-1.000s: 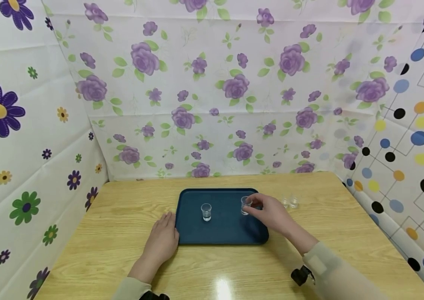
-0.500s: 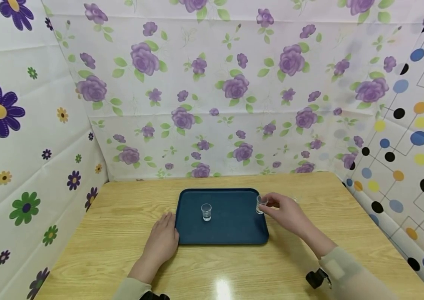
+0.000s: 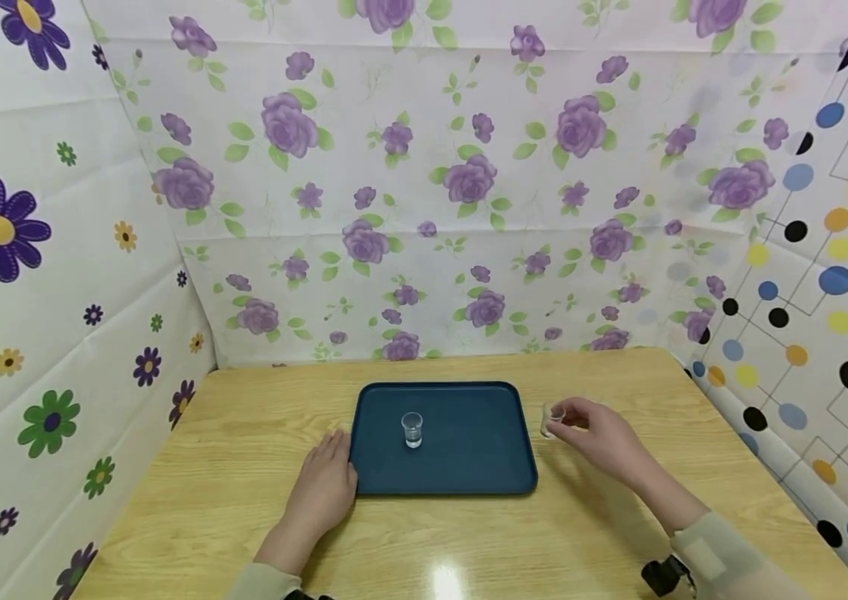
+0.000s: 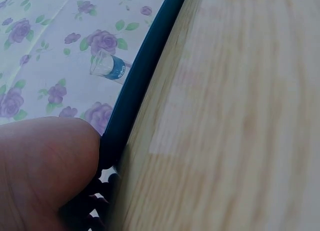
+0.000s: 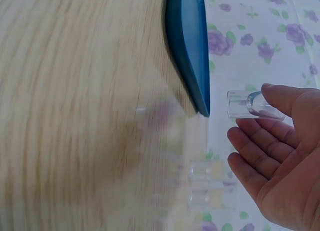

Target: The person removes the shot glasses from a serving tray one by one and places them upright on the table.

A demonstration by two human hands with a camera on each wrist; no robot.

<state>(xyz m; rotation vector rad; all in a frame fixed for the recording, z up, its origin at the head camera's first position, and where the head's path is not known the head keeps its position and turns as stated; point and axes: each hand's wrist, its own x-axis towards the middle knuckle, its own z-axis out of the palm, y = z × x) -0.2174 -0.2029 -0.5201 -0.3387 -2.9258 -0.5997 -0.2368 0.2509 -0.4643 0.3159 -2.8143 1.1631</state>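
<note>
In the head view, a dark blue tray (image 3: 469, 454) lies on the wooden table. One small clear shot glass (image 3: 412, 432) stands upright on it, left of centre. My left hand (image 3: 321, 483) rests on the table against the tray's left edge, its fingers extended. To the right of the tray, my right hand (image 3: 606, 440) pinches a second shot glass (image 3: 548, 422) between thumb and fingers, with its rim upward. The right wrist view shows this held glass (image 5: 240, 105) beyond the tray's corner, the other fingers spread below the thumb.
Two more clear glasses (image 5: 201, 197) stand on the table near the right hand in the right wrist view; the hand hides them in the head view. Flower-printed cloth (image 3: 424, 208) hangs behind the table, with dotted cloth (image 3: 836, 279) along the right side.
My right hand has carried the pinched shot glass rightward, from above the tray's right part to past its right edge. The left hand and the glass on the tray stay in place.
</note>
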